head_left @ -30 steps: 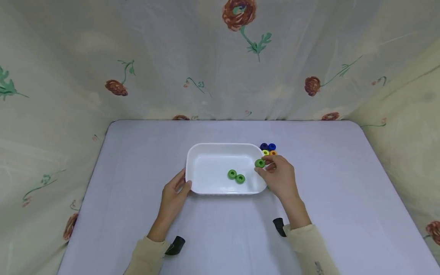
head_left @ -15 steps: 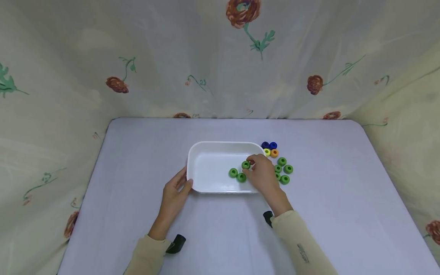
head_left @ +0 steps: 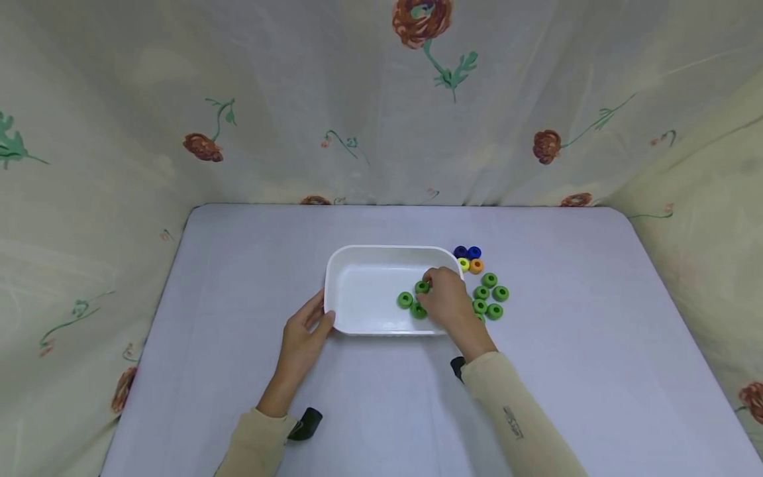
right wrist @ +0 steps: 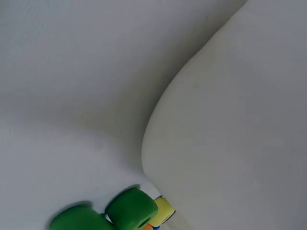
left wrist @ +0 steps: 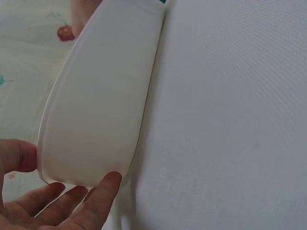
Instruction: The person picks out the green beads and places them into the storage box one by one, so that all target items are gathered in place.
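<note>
A white tray lies on the table. At its left end my left hand holds the wall, thumb and fingers against it; in the left wrist view the fingertips touch the tray's outer side. Over the tray's right part my right hand pinches a green bead. Beside it in the tray are a green bead and another green bead, partly covered by the right hand. The right wrist view shows the tray wall but not the right fingers.
Right of the tray lie several green beads. Behind them stand a yellow bead, an orange bead and two blue beads. A flowered curtain hangs behind the table.
My right hand has carried a green bead leftward from the tray's right rim to beside the two green beads inside. The left hand stays at the tray's left end.
</note>
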### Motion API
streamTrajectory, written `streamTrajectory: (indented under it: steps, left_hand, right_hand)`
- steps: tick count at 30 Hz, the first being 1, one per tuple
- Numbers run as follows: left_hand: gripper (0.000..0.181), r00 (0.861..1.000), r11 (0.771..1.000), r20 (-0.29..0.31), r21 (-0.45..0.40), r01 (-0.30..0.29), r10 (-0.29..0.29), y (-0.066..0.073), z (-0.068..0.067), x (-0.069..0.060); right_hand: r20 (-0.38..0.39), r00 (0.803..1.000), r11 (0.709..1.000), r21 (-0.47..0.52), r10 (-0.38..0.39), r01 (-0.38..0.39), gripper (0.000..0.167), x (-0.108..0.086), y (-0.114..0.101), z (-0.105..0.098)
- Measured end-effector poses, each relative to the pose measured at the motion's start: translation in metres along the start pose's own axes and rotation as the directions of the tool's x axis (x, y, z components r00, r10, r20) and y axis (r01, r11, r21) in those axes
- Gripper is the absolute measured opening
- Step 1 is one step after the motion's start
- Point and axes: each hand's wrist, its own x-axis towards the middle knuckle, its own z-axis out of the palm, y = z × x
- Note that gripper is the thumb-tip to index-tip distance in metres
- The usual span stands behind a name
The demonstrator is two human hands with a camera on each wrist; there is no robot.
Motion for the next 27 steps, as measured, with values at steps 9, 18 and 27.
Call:
streamTrajectory:
  steps: [9,18,27]
  left_hand:
    - [0.053,1.000,1.000,0.004,0.004,-0.018,0.018,-0.002,0.000,0.000]
    - [0.052,0.999,0.999,0.012,-0.002,-0.035,0.035,-0.003,-0.001,-0.001]
    - [0.052,1.000,1.000,0.005,0.002,-0.028,0.028,-0.003,-0.001,-0.001]
  right_hand:
    - [0.034,0.999,1.000,0.019,0.001,-0.002,0.037,0.002,0.000,0.000]
    - [-0.033,0.999,0.999,0.047,-0.001,0.002,0.041,-0.009,0.000,-0.016]
    - [-0.249,0.964,0.972,0.234,0.091,-0.031,0.039,-0.036,0.045,-0.052]
